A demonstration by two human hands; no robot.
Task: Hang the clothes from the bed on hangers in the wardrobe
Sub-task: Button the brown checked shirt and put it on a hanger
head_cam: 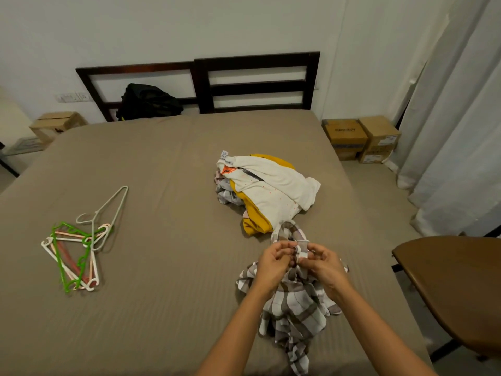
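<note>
A brown-and-white plaid shirt hangs bunched over the bed's near right part. My left hand and my right hand both pinch its collar area, close together, lifting it off the sheet. Behind it lies a pile of clothes: a white garment on top, a yellow one and a plaid piece under it. On the left of the bed rests a heap of plastic hangers, green, pink, white and one grey. The wardrobe is not in view.
A black bag leans at the dark headboard. Cardboard boxes stand on the floor right of the bed, near white curtains. A brown wooden table edge juts in at the right. Another box sits far left.
</note>
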